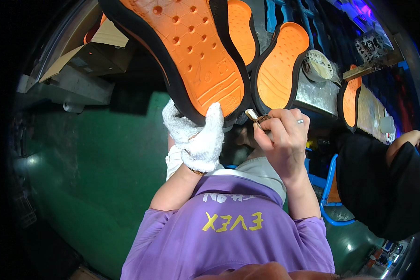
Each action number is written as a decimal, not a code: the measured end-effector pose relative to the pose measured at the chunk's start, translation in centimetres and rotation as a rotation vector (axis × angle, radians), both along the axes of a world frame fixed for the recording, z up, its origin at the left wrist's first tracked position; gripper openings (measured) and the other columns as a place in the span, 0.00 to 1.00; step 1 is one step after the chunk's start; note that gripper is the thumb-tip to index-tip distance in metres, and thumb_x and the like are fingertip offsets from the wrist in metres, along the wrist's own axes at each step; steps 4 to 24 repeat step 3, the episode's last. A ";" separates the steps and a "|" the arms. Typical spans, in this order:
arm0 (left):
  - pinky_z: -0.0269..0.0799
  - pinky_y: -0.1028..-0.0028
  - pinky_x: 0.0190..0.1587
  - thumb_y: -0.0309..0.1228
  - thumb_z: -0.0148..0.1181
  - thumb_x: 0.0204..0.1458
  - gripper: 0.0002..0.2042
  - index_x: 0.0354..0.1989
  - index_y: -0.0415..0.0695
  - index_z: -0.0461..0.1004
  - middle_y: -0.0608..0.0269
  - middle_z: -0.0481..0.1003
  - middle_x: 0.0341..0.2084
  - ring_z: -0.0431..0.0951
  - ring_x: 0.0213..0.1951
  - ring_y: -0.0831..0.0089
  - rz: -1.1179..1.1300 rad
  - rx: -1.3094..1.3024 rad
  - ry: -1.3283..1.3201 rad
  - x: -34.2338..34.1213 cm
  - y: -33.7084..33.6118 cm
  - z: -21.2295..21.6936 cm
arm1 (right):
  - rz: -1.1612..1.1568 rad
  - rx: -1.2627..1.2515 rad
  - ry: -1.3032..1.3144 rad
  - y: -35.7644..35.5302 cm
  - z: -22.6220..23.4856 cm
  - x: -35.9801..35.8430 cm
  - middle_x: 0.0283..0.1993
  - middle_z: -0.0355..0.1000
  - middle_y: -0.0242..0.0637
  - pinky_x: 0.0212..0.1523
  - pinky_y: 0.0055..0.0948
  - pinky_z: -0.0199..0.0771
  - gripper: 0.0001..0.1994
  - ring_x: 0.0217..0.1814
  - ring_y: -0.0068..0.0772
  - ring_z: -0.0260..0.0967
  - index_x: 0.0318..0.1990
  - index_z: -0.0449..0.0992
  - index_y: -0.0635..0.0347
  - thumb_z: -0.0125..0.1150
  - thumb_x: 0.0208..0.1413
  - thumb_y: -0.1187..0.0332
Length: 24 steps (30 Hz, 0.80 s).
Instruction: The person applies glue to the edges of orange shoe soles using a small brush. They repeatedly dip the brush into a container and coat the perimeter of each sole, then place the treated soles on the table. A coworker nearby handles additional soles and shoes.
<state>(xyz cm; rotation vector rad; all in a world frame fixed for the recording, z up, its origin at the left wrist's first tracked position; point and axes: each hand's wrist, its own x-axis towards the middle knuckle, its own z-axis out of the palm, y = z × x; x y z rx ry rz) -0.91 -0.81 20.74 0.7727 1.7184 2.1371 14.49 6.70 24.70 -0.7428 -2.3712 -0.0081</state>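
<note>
My left hand (203, 142), in a white knitted glove, grips a large shoe sole (186, 51) by its heel end. The sole has an orange, dimpled face turned up to me and a thick black rim; its far end runs out of the top of the picture. My bare right hand (284, 135), with a ring on one finger, pinches a small tool with a pale metallic tip (251, 114). That tip is close to the held sole's heel edge; whether it touches, I cannot tell. Just beyond my right hand lies another orange sole (282, 65) with a black rim.
More orange soles (240, 32) lie on the metal bench (315, 97), with a round tub (317, 65) to the right. An open cardboard box (91, 53) stands at the left. Another person in black (382, 182) works at the right, beside a blue-framed chair (331, 186).
</note>
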 end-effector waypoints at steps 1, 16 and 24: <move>0.73 0.68 0.58 0.17 0.69 0.54 0.31 0.62 0.38 0.58 0.52 0.71 0.55 0.76 0.54 0.70 -0.012 -0.012 -0.013 0.0 -0.1 0.1 | 0.018 0.000 -0.012 0.0 0.1 -0.1 0.35 0.74 0.30 0.46 0.37 0.65 0.07 0.38 0.35 0.72 0.25 0.78 0.54 0.73 0.40 0.71; 0.73 0.68 0.59 0.18 0.69 0.54 0.31 0.62 0.38 0.58 0.52 0.71 0.55 0.76 0.54 0.70 -0.028 -0.027 -0.025 -0.1 -0.3 0.3 | 0.055 -0.048 -0.019 -0.1 0.3 -0.1 0.36 0.75 0.31 0.49 0.38 0.65 0.07 0.39 0.36 0.72 0.25 0.78 0.54 0.73 0.41 0.71; 0.73 0.68 0.59 0.18 0.69 0.54 0.31 0.62 0.38 0.58 0.52 0.71 0.55 0.76 0.54 0.70 -0.028 -0.027 -0.025 -0.1 -0.3 0.3 | 0.055 -0.048 -0.019 -0.1 0.3 -0.1 0.36 0.75 0.31 0.49 0.38 0.65 0.07 0.39 0.36 0.72 0.25 0.78 0.54 0.73 0.41 0.71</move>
